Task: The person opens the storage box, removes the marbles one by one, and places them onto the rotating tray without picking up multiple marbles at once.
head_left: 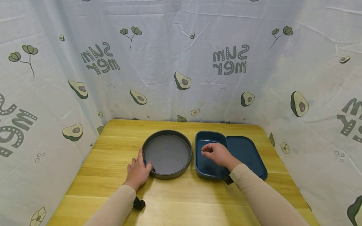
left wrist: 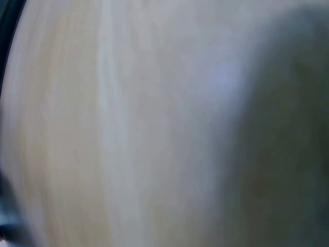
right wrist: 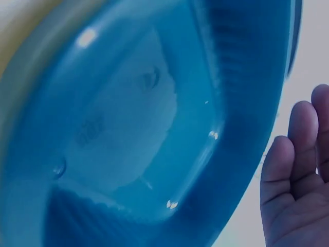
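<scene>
A round dark grey pan (head_left: pixel 168 153) lies on the table. My left hand (head_left: pixel 138 171) rests against its left rim, fingers fairly straight and thumb near the edge. Two small dark bits show by that thumb, too small to identify. To the right stands a dark blue rectangular container (head_left: pixel 207 174), and my right hand (head_left: pixel 219 153) is above it, pinching a tiny green piece (head_left: pixel 202 151) between thumb and fingertips. In the right wrist view the glossy container (right wrist: pixel 123 139) looks bright blue, with the other fingers (right wrist: pixel 277 164) of that hand beside it. The left wrist view is blurred.
A flat dark blue lid (head_left: pixel 246 153) lies right of the container, against its side. The wooden table (head_left: pixel 175 201) reaches back to a light curtain (head_left: pixel 158 62) printed with avocados and lettering, which also hangs along both sides.
</scene>
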Demonstrator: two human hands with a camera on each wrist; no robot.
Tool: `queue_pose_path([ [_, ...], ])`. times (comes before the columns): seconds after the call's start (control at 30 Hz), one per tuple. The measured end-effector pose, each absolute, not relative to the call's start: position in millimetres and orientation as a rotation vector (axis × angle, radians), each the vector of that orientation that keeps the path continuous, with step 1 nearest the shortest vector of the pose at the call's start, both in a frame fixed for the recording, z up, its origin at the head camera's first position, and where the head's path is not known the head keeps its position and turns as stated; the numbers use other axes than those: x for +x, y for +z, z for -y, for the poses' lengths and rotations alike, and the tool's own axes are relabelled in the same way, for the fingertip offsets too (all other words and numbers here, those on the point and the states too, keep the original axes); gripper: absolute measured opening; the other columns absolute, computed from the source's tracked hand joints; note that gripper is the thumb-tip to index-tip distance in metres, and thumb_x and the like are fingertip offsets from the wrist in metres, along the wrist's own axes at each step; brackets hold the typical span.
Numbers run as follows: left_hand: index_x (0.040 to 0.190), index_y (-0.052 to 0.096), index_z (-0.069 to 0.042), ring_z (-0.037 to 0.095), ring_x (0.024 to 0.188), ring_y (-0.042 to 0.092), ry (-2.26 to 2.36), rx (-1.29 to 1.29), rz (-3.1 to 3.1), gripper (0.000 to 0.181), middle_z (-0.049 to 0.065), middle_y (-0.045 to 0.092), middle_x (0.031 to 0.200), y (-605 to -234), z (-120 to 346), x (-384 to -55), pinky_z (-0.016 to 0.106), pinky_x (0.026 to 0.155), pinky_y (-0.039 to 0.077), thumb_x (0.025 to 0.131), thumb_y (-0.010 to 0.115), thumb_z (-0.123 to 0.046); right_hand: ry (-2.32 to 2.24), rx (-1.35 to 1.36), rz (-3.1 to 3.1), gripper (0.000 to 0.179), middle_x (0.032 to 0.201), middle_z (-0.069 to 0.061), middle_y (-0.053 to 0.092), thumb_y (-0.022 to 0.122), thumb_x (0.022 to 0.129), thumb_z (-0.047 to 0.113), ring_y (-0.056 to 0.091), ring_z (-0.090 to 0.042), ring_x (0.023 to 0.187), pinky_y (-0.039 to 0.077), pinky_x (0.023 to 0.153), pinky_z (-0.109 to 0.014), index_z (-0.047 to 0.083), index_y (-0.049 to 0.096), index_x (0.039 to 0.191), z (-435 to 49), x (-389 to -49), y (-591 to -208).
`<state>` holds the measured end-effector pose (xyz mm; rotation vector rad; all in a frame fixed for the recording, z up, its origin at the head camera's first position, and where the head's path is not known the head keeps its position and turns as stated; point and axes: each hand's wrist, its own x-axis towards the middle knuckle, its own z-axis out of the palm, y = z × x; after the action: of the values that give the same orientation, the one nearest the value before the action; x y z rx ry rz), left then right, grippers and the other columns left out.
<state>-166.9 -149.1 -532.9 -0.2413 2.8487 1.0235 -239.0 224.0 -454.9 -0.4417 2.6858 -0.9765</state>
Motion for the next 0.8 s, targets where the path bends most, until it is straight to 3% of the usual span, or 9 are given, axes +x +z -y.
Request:
queue_pose_path([
  [0.4,0.171,-0.004,-0.013,0.056,0.159,0.011,1.034,-0.228,-2.857,0.086,0.027,0.032,0.169,-536.4,149.8,-167.9,0.077,0.124,0.001,0.108,0.047,-0.043,-1.298,-0.351,-2.653,0.028,0.128,-0.012,0.073,0.069,0.103,0.022,0.068,-0.028,0.114,0.059,0.098,-0.047,0.007,0.074,0.125,-215.2,-236.5,-443.5],
  [0.8,0.171,0.000,-0.013,0.056,0.159,0.012,1.039,-0.240,-2.865,0.085,0.028,0.033,0.168,-533.5,148.1,-166.8,0.076,0.125,0.003,0.107,0.048,-0.041,-1.361,-0.348,-2.665,0.029,0.117,-0.008,0.076,0.070,0.103,0.024,0.067,-0.026,0.107,0.058,0.094,-0.046,0.006,0.074,0.125,-209.1,-238.4,-441.4],
])
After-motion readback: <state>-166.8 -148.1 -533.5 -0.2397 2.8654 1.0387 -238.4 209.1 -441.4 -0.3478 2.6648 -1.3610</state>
